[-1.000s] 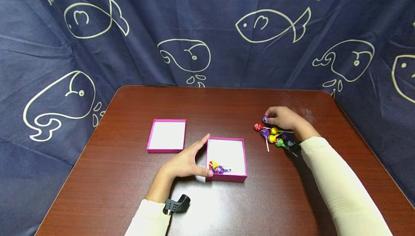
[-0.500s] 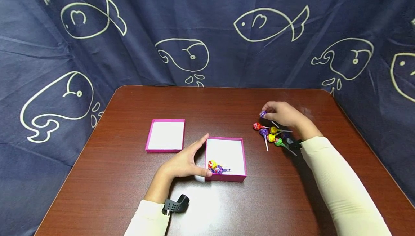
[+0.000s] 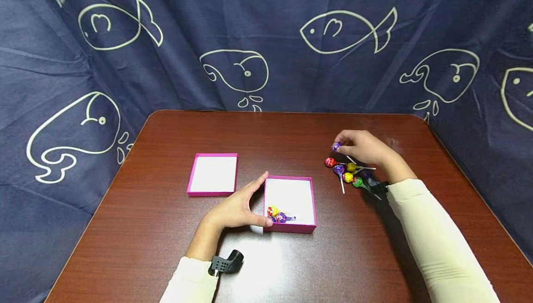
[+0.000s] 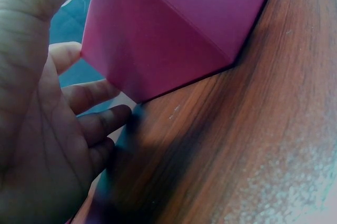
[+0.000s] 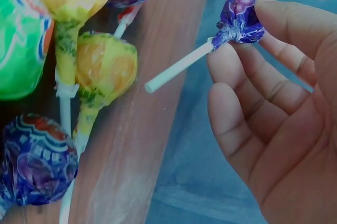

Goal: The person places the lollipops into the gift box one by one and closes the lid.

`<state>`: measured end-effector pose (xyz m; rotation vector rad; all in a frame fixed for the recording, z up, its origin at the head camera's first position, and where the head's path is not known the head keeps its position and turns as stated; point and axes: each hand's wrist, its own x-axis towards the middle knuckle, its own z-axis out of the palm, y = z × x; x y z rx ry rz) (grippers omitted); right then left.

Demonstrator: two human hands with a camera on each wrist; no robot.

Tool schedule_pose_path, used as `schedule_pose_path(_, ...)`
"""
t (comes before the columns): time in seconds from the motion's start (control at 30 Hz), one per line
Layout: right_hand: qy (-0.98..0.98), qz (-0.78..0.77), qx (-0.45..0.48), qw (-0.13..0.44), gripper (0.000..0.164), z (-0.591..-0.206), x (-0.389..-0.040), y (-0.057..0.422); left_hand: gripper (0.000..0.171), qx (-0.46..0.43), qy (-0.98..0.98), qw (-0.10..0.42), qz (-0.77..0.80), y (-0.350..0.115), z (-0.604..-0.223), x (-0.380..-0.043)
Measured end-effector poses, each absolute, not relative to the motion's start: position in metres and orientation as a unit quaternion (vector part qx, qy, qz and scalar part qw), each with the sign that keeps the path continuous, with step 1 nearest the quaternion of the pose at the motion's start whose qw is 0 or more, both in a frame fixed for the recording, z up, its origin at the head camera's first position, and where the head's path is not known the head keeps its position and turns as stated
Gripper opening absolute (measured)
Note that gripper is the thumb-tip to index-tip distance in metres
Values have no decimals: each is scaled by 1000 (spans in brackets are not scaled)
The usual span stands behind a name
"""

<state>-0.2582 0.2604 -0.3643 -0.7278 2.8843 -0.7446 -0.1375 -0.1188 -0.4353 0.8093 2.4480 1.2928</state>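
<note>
My right hand (image 3: 364, 147) pinches a purple-wrapped lollipop (image 5: 242, 21) by its candy end, above the table. Its white stick points down towards the pile in the right wrist view. Below the hand lie several lollipops: a red one (image 3: 330, 162), a purple one (image 3: 339, 170), yellow ones (image 5: 107, 68) and a green one (image 3: 357, 182). My left hand (image 3: 238, 208) holds the left side of a pink box (image 3: 310, 201), thumb at the near corner and index finger at the far one. Several wrapped lollipops (image 3: 281, 217) lie in the box's near left corner.
A shallow pink lid or tray with a white inside (image 3: 213, 173) lies left of the box. The brown wooden table (image 3: 266, 141) ends at a dark blue curtain (image 3: 275, 81) printed with fish and whales. A dark strap (image 3: 225, 263) is on my left wrist.
My right hand has lifted the purple lollipop and carried it slightly away and to the left, off the pile. The left hand stays on the box.
</note>
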Motion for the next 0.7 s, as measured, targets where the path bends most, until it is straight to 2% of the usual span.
schedule_pose_path(0.7,919,-233,-317,1,9,-343,-233,230,117,270,845,137,441,-119,-433,-138)
